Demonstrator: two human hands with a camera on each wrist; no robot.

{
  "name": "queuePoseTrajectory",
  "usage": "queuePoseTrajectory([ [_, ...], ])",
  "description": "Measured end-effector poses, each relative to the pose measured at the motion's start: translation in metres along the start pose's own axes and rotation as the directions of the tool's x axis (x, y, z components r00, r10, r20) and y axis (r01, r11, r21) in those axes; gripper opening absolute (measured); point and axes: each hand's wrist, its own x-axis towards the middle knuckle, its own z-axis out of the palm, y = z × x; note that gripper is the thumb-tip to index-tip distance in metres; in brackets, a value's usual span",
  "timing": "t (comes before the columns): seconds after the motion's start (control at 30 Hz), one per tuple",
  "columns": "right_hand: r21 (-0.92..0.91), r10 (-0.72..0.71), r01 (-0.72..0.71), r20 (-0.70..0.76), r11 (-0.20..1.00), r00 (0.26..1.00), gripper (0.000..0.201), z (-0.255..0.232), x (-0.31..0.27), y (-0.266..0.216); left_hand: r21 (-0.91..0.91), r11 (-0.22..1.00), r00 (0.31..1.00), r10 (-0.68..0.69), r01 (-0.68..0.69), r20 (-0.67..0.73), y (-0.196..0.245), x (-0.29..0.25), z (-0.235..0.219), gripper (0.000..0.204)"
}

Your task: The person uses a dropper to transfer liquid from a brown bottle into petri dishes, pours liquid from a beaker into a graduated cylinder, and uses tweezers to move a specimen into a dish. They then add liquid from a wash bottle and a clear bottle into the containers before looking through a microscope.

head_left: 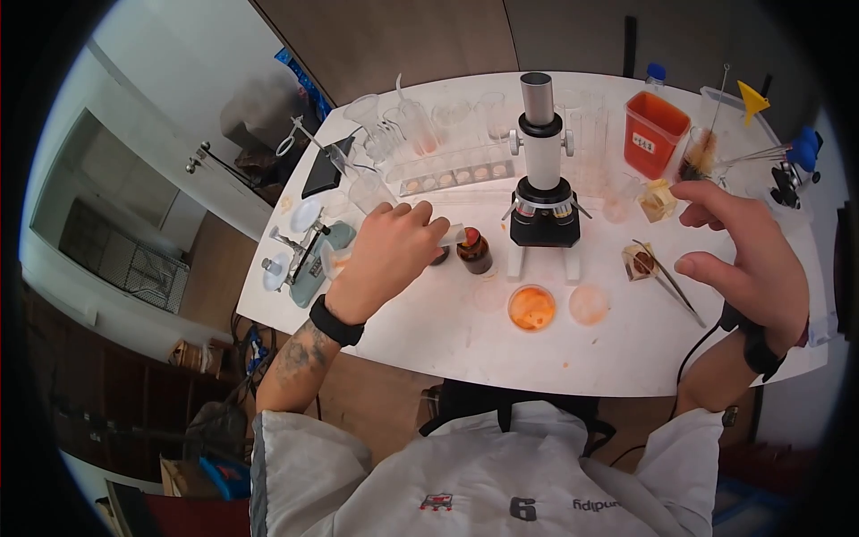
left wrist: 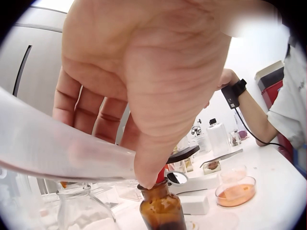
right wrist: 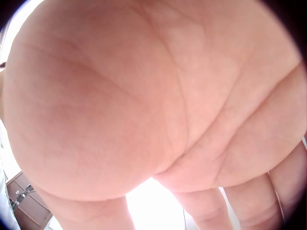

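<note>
In the head view my left hand (head_left: 392, 255) grips a clear, tapering vessel (left wrist: 62, 143). Its narrow end (head_left: 455, 235) reaches the mouth of a small brown glass bottle (head_left: 475, 254), where something red shows. From the left wrist view, the thumb lies right at the rim of the brown bottle (left wrist: 160, 211), and the red piece is partly behind it. Over the right side of the table, my right hand (head_left: 747, 246) is raised, thumb and fingers apart and loosely bent with nothing between them. The palm fills the right wrist view.
A microscope (head_left: 542, 161) stands behind the bottle. Petri dishes, one with orange contents (head_left: 531, 308), lie in front. Tweezers (head_left: 671, 285) rest at right near a red-orange bin (head_left: 656, 134). A balance (head_left: 313, 259) and glassware (head_left: 412, 125) occupy the left.
</note>
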Motion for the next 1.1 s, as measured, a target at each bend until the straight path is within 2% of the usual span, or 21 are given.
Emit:
queuePoseTrajectory([
  [0.07, -0.009, 0.003, -0.003, -0.002, 1.0, 1.0, 0.062, 0.0012, -0.0003, 0.0002, 0.022, 1.0, 0.999, -0.003, 0.002, 0.037, -0.0001, 0.0015, -0.0001, 0.031],
  [0.27, -0.07, 0.01, -0.009, 0.015, 0.998, 1.0, 0.064, 0.0029, -0.0009, 0.0002, 0.043, 0.999, 1.0, 0.026, -0.026, 0.004, -0.0007, 0.0046, -0.0012, 0.027],
  [0.47, -0.068, 0.045, -0.042, 0.038, 0.997, 0.998, 0.064, 0.0015, 0.0001, -0.0011, 0.061, 0.998, 1.0, 0.025, -0.026, 0.009, -0.0007, 0.0059, -0.004, 0.029],
  [1.1, -0.079, 0.019, -0.019, 0.006, 0.997, 1.0, 0.065, 0.0024, -0.0026, 0.001, 0.039, 0.999, 1.0, 0.013, -0.014, 0.023, -0.0011, 0.0074, -0.0029, 0.031],
])
